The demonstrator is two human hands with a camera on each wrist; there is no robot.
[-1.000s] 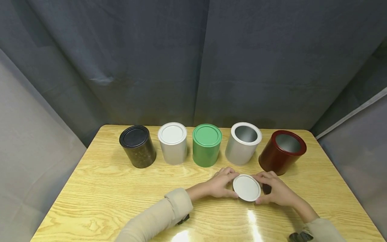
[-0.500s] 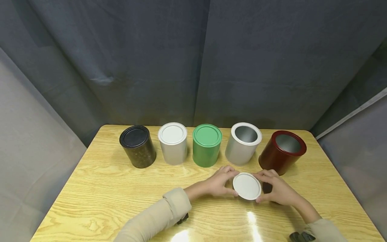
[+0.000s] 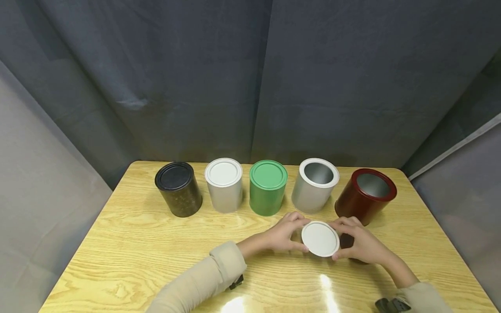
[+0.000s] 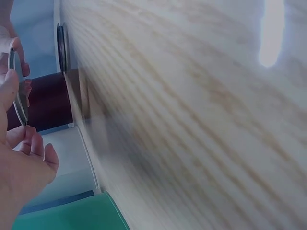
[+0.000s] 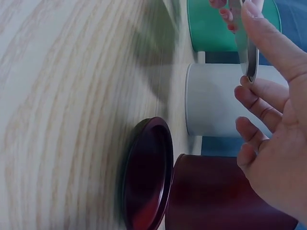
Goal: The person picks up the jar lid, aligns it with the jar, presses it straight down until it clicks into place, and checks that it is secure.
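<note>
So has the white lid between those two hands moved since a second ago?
Yes, slightly: in the head view the white lid has edged up the picture, closer to the open white can, which has stayed put.

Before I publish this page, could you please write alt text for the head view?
A person's left hand and right hand hold a white lid over a wooden table. Behind it, left to right, stand a closed black can, closed white can, closed green can, open white can and open red can.

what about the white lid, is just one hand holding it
No. The left hand and right hand both hold the white lid.
</note>
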